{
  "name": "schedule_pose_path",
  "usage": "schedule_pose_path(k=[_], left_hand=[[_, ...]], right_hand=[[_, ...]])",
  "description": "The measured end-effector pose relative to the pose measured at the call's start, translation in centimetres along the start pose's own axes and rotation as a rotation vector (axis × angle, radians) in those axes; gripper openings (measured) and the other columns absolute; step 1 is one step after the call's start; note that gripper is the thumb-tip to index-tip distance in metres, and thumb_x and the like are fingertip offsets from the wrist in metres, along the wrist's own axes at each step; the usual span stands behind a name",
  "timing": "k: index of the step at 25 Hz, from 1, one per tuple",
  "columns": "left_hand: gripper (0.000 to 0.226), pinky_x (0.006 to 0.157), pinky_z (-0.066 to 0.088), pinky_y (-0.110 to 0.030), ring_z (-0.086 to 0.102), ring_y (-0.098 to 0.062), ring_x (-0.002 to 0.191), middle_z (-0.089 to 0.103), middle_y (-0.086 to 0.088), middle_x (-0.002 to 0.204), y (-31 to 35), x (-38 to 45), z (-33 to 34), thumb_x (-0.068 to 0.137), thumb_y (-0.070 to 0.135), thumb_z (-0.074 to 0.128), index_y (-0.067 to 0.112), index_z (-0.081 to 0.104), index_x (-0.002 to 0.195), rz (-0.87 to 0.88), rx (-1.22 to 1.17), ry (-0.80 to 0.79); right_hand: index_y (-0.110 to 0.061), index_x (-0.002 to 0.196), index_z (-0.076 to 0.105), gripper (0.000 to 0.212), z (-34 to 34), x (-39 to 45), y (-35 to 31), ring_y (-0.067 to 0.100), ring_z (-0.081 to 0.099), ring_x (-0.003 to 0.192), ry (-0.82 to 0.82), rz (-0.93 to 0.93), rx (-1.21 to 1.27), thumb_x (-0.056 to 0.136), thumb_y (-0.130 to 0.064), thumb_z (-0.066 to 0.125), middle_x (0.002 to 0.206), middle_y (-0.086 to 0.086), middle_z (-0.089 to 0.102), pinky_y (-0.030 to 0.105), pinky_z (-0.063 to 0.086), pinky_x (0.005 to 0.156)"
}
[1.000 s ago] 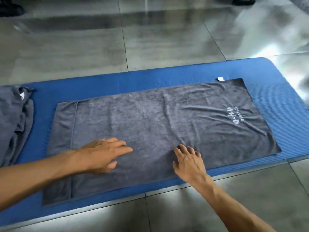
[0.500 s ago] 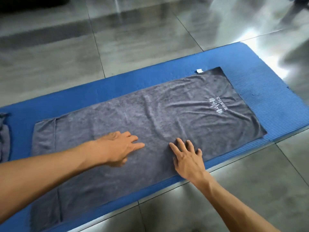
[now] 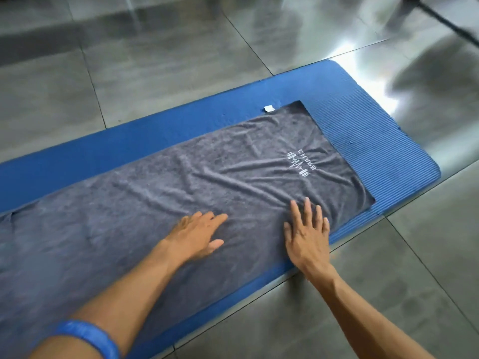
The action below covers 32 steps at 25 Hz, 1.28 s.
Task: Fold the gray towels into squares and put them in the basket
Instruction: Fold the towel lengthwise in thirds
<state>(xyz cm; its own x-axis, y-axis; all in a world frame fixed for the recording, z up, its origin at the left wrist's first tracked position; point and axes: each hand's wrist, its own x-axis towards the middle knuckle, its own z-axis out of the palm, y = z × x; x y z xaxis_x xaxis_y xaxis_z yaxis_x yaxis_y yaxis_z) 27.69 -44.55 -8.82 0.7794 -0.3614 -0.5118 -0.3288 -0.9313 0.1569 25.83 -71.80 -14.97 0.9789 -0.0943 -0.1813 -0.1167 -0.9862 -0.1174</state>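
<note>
hands (image 3: 197,235) (image 3: 307,233) flat, fingers extended, arms outstretched

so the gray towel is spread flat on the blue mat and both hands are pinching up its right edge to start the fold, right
Not quite. The gray towel does lie spread on the blue mat, but neither hand pinches anything. The head view shows the left hand and the right hand lying flat on the towel with straight fingers, short of its right edge.
</note>
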Motion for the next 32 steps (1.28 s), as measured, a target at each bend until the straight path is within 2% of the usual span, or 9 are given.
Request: schedule_pose_path(k=[5,7,10,12,14,16,20,26,32], left_hand=[[0.082,0.108,0.036,-0.045,0.015,-0.026,0.144,0.006,-0.001,0.161,0.3,3.6,0.4,0.09,0.048,0.06,0.033,0.012,0.154,-0.188,-0.11,0.014],[0.078,0.106,0.038,-0.044,0.024,-0.027,0.138,0.017,-0.001,0.157,0.2,4.8,0.3,0.09,0.049,0.056,0.034,0.014,0.154,-0.217,-0.154,0.073],[0.076,0.098,0.042,-0.042,0.036,-0.025,0.126,0.035,0.002,0.139,-0.8,7.0,-1.2,0.09,0.051,0.056,0.035,0.016,0.153,-0.256,-0.213,0.128],[0.087,0.107,0.034,-0.047,0.026,-0.025,0.135,0.025,0.001,0.147,-1.1,8.9,-1.9,0.082,0.057,0.064,0.039,0.016,0.152,-0.252,-0.155,0.11],[0.1,0.115,0.016,-0.056,0.001,-0.027,0.147,-0.003,0.0,0.161,-0.6,10.5,-2.4,0.074,0.059,0.07,0.044,0.009,0.152,-0.273,-0.21,0.07],[0.11,0.113,0.01,-0.064,-0.017,-0.033,0.147,-0.026,0.001,0.159,0.2,12.0,-2.6,0.073,0.055,0.074,0.047,-0.002,0.151,-0.285,-0.264,-0.011],[0.121,0.107,0.023,-0.069,-0.021,-0.047,0.142,-0.034,-0.004,0.156,1.5,13.4,-3.4,0.073,0.046,0.079,0.047,-0.014,0.149,-0.34,-0.188,-0.087],[0.135,0.104,0.027,-0.072,-0.029,-0.05,0.138,-0.046,0.002,0.148,1.2,14.6,-3.9,0.065,0.036,0.087,0.053,-0.021,0.144,-0.333,-0.29,-0.096],[0.123,0.117,0.019,-0.058,-0.026,-0.036,0.145,-0.05,-0.002,0.146,1.5,11.3,-2.1,0.075,0.056,0.072,0.04,-0.026,0.148,-0.337,-0.255,0.084]], right_hand=[[-0.028,0.155,0.027,0.053,1.8,1.8,-7.0,0.029,0.01,0.152,-0.054,-0.453,0.075,0.103,-0.041,0.025,0.164,0.001,0.017,0.042,0.005,0.121],[-0.03,0.155,0.027,0.054,2.2,4.0,-4.8,0.028,0.015,0.151,-0.028,-0.489,0.003,0.103,-0.044,0.024,0.163,-0.001,0.02,0.041,0.003,0.12],[-0.038,0.156,0.013,0.061,1.9,7.4,1.5,0.021,0.002,0.153,-0.011,-0.209,-0.04,0.099,-0.058,0.013,0.165,-0.008,0.003,0.042,-0.005,0.122],[-0.036,0.157,0.007,0.062,1.0,9.4,4.6,0.022,-0.004,0.153,-0.009,0.138,0.05,0.098,-0.058,0.013,0.166,-0.006,-0.001,0.046,-0.005,0.122],[-0.031,0.158,0.01,0.062,0.4,10.5,4.6,0.027,-0.001,0.152,0.043,0.294,0.098,0.1,-0.052,0.017,0.166,0.0,0.001,0.051,0.0,0.122],[-0.026,0.157,0.018,0.062,0.3,11.1,2.1,0.029,0.005,0.152,0.122,0.125,0.102,0.099,-0.047,0.023,0.166,0.004,0.008,0.05,0.005,0.122],[-0.029,0.153,0.032,0.057,1.6,13.0,-4.1,0.029,0.017,0.151,0.05,-0.357,0.009,0.1,-0.049,0.029,0.164,0.0,0.02,0.05,0.013,0.12],[-0.045,0.155,0.005,0.062,-1.8,25.4,-2.3,0.024,-0.01,0.152,-0.1,-0.141,0.027,0.098,-0.064,0.018,0.165,-0.011,-0.006,0.059,-0.013,0.117],[-0.046,0.154,-0.004,0.069,-3.8,31.9,-1.8,0.024,-0.023,0.149,-0.219,-0.022,0.084,0.094,-0.072,0.018,0.164,-0.01,-0.017,0.066,-0.018,0.111]])
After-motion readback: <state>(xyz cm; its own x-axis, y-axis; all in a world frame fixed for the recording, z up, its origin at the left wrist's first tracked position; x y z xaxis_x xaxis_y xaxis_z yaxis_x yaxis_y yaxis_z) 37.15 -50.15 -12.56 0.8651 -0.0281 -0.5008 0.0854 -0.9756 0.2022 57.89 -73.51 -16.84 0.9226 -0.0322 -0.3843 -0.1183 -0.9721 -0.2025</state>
